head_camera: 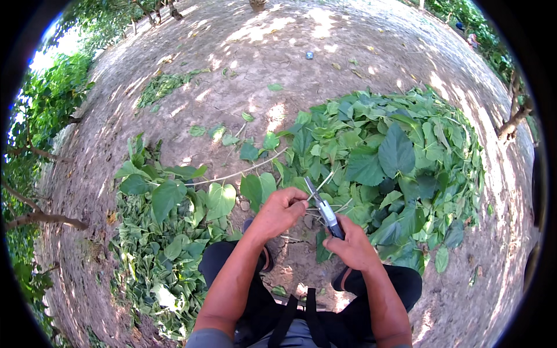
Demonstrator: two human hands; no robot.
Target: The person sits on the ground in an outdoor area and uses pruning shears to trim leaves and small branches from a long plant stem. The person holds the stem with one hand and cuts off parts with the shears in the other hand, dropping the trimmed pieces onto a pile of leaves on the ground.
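Thumb and fingers of my left hand pinch a thin pale green stem that runs up and to the right. My right hand is closed around the dark handle of a cutting tool, perhaps a folding knife, with a silvery middle. The tool points up and left, and its narrow front end crosses the stem close to my left fingertips. More cut stems lie behind the tool. Beyond and right of my hands is a large heap of broad green leaves.
A second leaf heap lies to my left. Across the gap stretches a long bare twig. Shredded greenery and a small blue object sit farther out on the dry soil. Low branches reach in from the left.
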